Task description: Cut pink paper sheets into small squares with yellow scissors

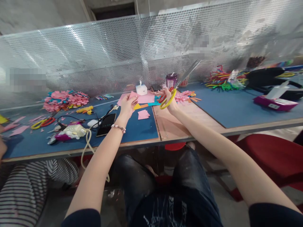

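Pinched between the fingers of my left hand (128, 105) is a small pink paper piece (133, 94), above the blue table mat. My right hand (169, 98) grips scissors (168, 100) with yellow and red handles; their long blades point up and away to the right. A little stack of pink paper squares (143, 114) lies on the mat between my hands, nearer the table edge. Behind them are larger pink sheets (146, 97) with yellow, orange and blue pieces beside them. Cut pink strips (186, 97) lie just past my right hand.
A phone (106, 124), cables, a yellow glue gun (85, 110) and a pink paper pile (65, 100) are on the left. Cups (171, 80) stand before the perforated metal screen (106, 60). At right are colourful pipe cleaners (224, 78) and a purple tissue box (276, 102). A person in stripes sits left.
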Tool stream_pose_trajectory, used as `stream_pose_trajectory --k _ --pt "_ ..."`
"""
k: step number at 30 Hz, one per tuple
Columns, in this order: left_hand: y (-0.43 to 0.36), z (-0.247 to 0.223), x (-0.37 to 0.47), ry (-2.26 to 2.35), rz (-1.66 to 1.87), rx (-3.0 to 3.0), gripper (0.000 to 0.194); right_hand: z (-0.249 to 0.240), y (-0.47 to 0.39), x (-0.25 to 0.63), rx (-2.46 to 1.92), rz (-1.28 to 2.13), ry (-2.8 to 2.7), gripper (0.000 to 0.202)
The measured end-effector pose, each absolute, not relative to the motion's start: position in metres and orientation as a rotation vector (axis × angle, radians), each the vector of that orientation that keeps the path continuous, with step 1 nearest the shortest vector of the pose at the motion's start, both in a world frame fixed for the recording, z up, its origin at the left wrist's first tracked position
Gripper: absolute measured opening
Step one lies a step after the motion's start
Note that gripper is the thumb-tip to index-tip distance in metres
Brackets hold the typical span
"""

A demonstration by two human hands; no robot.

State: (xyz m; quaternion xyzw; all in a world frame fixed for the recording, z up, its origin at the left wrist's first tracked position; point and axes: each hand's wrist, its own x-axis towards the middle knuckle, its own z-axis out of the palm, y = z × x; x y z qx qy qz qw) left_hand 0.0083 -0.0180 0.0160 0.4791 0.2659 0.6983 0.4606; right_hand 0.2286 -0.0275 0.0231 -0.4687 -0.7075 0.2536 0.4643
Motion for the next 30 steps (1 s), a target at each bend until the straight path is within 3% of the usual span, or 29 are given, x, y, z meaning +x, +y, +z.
stream_pose_trajectory --k 6,14,22,30 --pt "-0.021 0.017 0.009 0.670 1.697 1.171 0.018 0.015 -0.027 0.231 -1.331 0.456 -1.748 0.069" --pt "-0.024 0.018 0.009 0.668 1.616 1.127 0.017 0.018 -0.036 0.249 -1.672 -0.019 -1.968 0.046" --pt "-0.026 0.012 0.015 0.736 1.445 1.092 0.015 0.002 -0.030 0.243 -1.886 -0.064 -2.225 0.038" --pt "-0.024 0.006 0.019 0.797 1.322 1.063 0.010 0.006 -0.025 0.251 -1.817 -0.113 -2.368 0.033"
